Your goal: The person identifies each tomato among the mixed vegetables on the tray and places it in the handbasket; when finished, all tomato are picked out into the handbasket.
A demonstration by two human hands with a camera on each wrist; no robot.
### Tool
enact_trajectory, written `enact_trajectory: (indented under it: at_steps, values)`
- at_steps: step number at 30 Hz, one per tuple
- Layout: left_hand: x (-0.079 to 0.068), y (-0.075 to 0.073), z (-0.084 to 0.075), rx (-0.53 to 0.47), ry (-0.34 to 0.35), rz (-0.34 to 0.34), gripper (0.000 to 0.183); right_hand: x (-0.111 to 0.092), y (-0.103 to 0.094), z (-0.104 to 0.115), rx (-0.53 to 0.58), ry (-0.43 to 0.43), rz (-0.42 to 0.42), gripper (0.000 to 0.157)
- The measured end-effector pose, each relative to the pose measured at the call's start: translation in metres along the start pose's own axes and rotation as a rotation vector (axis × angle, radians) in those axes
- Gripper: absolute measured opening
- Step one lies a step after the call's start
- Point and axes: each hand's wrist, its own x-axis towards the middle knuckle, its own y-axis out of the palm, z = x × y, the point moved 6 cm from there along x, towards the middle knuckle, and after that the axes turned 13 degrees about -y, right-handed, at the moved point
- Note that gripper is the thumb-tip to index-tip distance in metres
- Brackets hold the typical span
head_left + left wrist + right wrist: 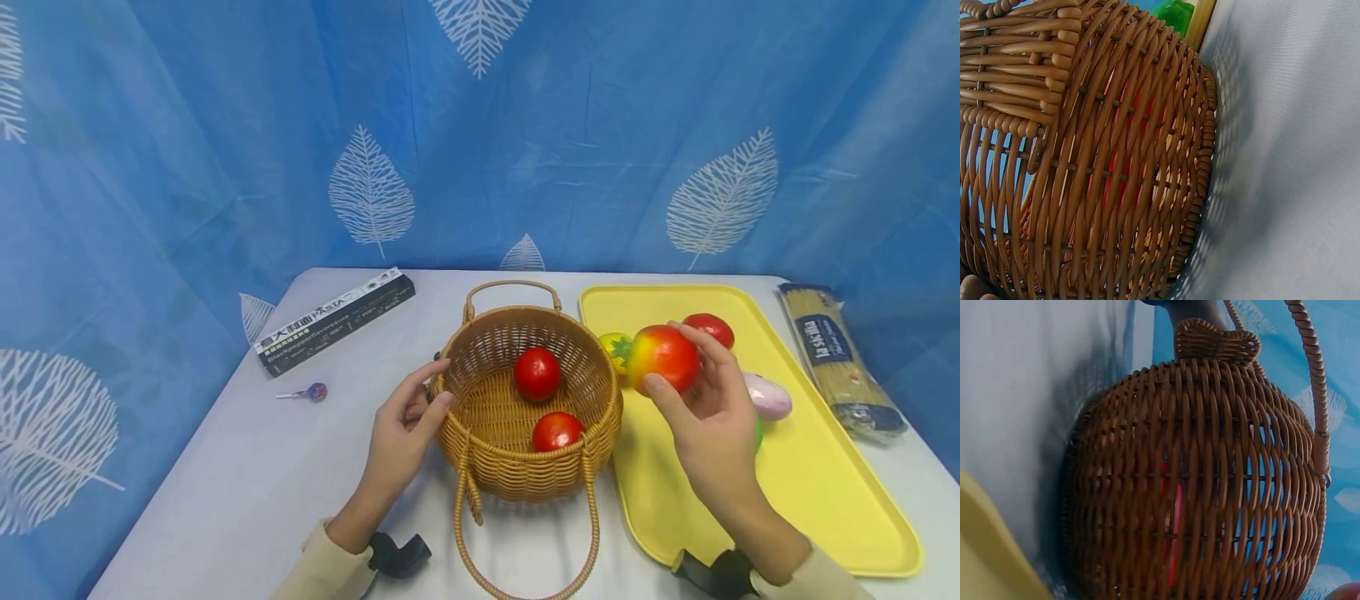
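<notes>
My left hand grips the left rim of a round brown wicker basket, thumb and fingers at its edge. Two shiny red round fruits lie inside: one red fruit toward the back, another red fruit by the front wall. My right hand holds a red-and-yellow fruit between thumb and fingers, just right of the basket and over the yellow tray. In both wrist views the basket's woven side fills much of the picture, with red showing through the gaps.
On the tray lie a yellow-green fruit, a red fruit and a pale purple piece. A bag of spaghetti lies right of it. A black pasta box and a lollipop are at left. One basket handle hangs forward.
</notes>
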Motion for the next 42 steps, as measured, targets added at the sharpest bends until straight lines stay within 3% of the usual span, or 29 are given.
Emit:
enact_trajectory:
  at_steps: [12,31,42]
  values:
    - [0.000,-0.001,0.000,0.008,-0.006,-0.004,0.039,0.011,0.021,-0.001,0.027,-0.055,0.112,0.067]
    - [-0.002,0.000,-0.002,0.000,0.004,-0.002,0.038,0.013,0.037,-0.016,0.049,-0.090,0.205,0.066]
    - [-0.001,0.001,-0.002,0.008,0.002,-0.001,0.038,0.009,0.042,-0.020,0.058,-0.058,0.239,0.071]
